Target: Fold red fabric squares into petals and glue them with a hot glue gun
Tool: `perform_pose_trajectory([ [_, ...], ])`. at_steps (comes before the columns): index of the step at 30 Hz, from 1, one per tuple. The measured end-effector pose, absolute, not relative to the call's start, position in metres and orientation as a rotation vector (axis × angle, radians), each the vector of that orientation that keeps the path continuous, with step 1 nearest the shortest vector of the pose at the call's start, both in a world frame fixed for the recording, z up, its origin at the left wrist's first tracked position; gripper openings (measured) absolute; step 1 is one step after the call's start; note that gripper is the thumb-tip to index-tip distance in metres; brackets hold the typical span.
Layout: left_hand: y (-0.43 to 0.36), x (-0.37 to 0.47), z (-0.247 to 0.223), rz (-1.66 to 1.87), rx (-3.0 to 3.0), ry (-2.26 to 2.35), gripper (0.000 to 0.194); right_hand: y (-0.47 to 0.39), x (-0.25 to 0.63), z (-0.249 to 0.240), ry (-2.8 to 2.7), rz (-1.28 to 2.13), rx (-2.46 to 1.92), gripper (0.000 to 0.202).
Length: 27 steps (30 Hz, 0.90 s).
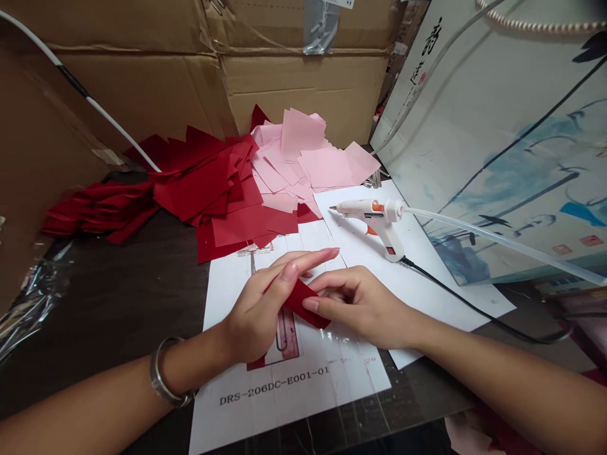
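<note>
Between my two hands is a folded piece of dark red fabric [307, 304], held over a printed white sheet [237, 417]. My left hand [265, 303] grips its left end, thumb on top and fingers stretched out behind. The thumb and fingers of my right hand [360, 303] pinch its right end. Beyond my right hand a white glue gun [374, 221] lies on another white sheet [455, 303], its nozzle facing left. The printed picture under the fabric is partly covered by my hands.
Behind my hands lie heaps of red fabric pieces [203, 183] and pink pieces [327, 164]. Metal clips [375, 178] sit beside the pink heap. Cardboard [303, 88] walls the back, and a painted panel [497, 158] stands at right. A black cord [455, 297] crosses the right side.
</note>
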<state>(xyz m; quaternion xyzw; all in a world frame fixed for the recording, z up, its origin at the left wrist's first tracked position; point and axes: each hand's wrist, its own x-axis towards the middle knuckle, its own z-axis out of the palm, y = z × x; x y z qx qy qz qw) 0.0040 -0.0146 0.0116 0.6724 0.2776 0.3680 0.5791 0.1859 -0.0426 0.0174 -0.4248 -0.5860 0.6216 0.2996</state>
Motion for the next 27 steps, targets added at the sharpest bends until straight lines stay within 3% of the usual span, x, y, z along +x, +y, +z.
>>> perform_pose_trajectory([
  [4, -0.0150, 0.0042, 0.0093, 0.905, 1.424, 0.695, 0.041, -0.0413, 0.1848, 0.0197, -1.552, 1.666, -1.113, 0.017],
  [10, -0.0154, 0.0037, 0.0107, 0.843, 1.417, 0.643, 0.038, -0.0433, 0.1871, 0.0150, -1.532, 1.696, -1.088, 0.026],
  [27, -0.0156, 0.0063, 0.0109, 0.733, 1.369, 0.639, 0.040, -0.0418, 0.1873, 0.0161, -1.585, 1.689, -1.020, 0.027],
])
